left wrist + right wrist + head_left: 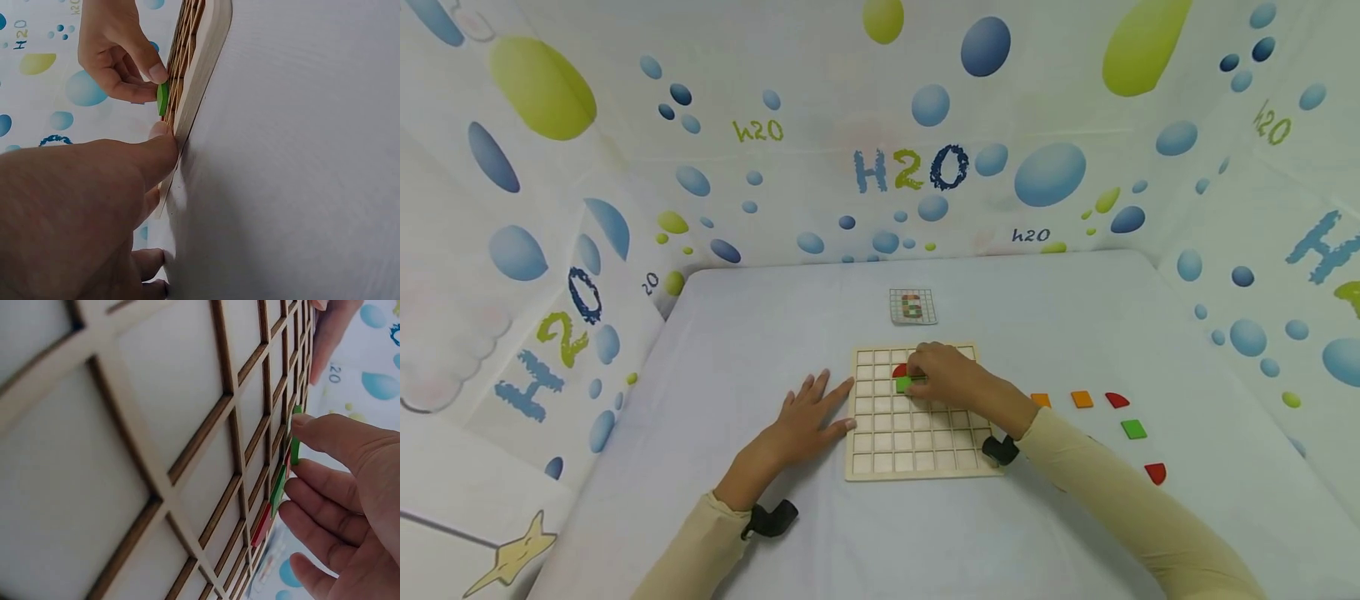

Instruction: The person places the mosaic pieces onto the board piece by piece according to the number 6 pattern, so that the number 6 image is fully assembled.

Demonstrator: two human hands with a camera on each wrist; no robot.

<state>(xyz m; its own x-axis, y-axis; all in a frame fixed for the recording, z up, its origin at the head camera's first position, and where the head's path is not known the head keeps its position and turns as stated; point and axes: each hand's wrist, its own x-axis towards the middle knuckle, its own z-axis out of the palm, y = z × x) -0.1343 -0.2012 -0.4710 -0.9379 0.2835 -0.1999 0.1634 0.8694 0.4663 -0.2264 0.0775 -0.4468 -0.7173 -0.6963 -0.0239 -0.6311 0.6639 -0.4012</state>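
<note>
Tile [296, 450] in green, pinched between thumb and forefinger of the right hand [951, 375], low over the gridded board [922, 477]. Key relation, by judgement: flat of the tile against face of the grid. Seen nearly edge-on in the right wrist view, as a thin strip roughly in line with the board's face; long axis, if any, hard to call from so slanted a look. Right at the tips of the fingers, jutting out on the side toward the left hand [805, 425]. Touching the grid or just above it: cannot tell. Fingers of the right hand closed only as far as the tile allows, the others half bent alongside. Nearer hand plainly the right; left one at the board's left edge, fingers spread, thumb against the rim, nothing held. Just beside the pinched piece, on the grid and close by the half-bent fingers, a second green tile [277, 490] and a red tile [261, 526]. Beyond the board, a small card [913, 318] with a coloured figure on squares. Off to the right on the desk [760, 333], well apart from the fingers, an orange piece [1082, 399], a green square [1134, 429] and a red quarter-round [1155, 473]
</note>
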